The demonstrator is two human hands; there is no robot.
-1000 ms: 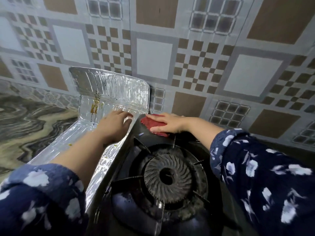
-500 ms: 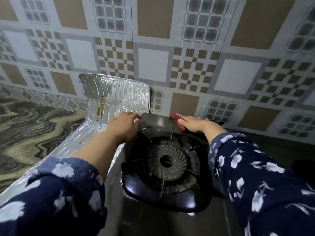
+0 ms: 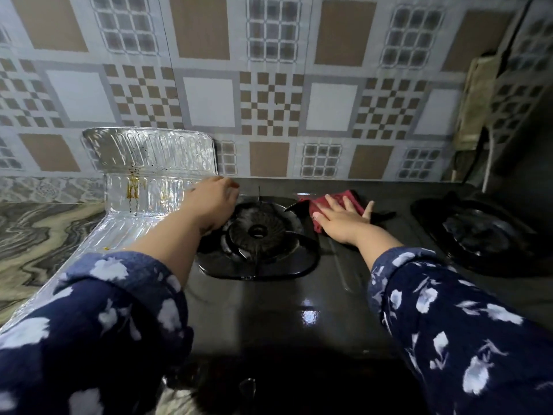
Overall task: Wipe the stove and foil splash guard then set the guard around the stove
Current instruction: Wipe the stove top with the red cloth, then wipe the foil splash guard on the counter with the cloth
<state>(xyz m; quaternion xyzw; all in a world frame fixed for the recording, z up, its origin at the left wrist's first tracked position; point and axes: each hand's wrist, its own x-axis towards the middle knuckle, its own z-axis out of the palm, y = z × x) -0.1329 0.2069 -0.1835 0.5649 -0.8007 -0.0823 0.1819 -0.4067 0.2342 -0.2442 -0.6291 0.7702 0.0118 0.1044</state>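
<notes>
Right hand flat on the cloth, left hand at the stove's back-left edge beside the foil guard.

I see my right hand (image 3: 341,218) with fingers spread straight, pressing a red cloth (image 3: 335,202) onto the black stove (image 3: 269,313) between the left burner (image 3: 257,232) and the right burner (image 3: 478,232). My left hand (image 3: 212,205) is at the stove's back-left corner, fingers bent down over the edge; I cannot tell whether it grips anything. The foil guard (image 3: 149,163) stands just left of the stove against the tiled wall (image 3: 269,85), with brown drips on its upright panel and its lower part lying along the marbled counter (image 3: 36,232).
</notes>
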